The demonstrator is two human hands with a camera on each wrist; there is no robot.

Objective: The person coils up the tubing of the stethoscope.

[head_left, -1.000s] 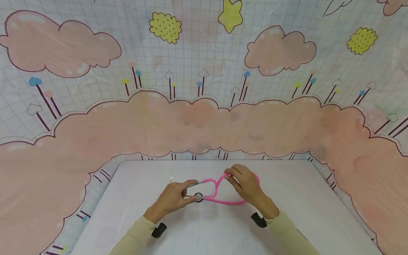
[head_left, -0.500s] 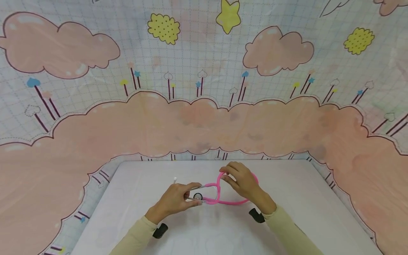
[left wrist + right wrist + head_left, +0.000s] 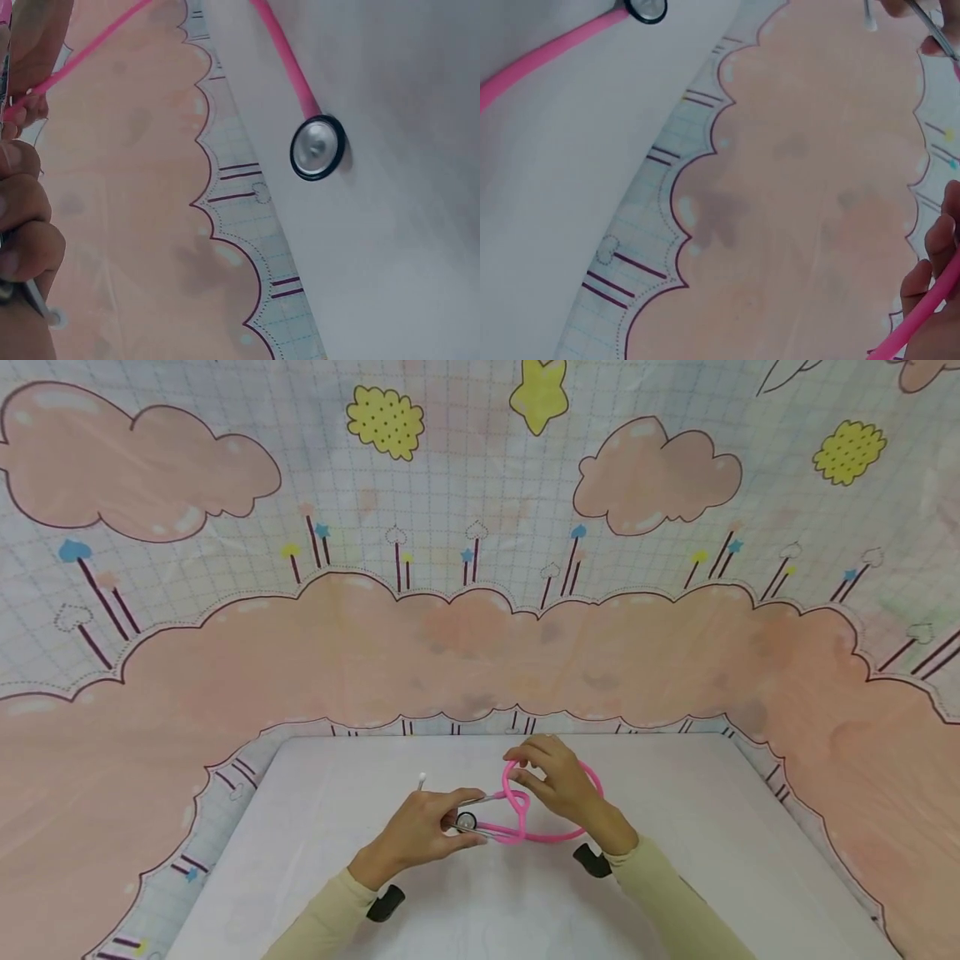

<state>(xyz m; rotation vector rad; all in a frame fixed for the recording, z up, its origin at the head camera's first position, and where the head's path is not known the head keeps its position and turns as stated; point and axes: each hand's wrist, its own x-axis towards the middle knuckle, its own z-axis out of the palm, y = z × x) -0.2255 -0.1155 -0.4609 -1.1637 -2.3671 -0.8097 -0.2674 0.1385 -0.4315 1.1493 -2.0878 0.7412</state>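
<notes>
Between the two hands is a stethoscope with pink tubing and metal ear tubes. The left hand grips the ear tubes, thumb and fingers spread along them. One white ear tip pokes out behind that hand. In the head view the right hand pinches the pink tubing, which loops around below it. The round chest piece has a black rim and hangs free on its tube in the left wrist view, close to the white table. The right wrist view cuts it off at the top.
Black devices sit at both wrists, the left one and the right one. Behind the table rises a cloth backdrop printed with clouds and stars. The table's far edge runs just beyond the hands.
The right hand has moved left with the tubing, and the left hand slightly right, so they are closer together. The pink tubing now bends into a tighter loop near the ear tubes.
</notes>
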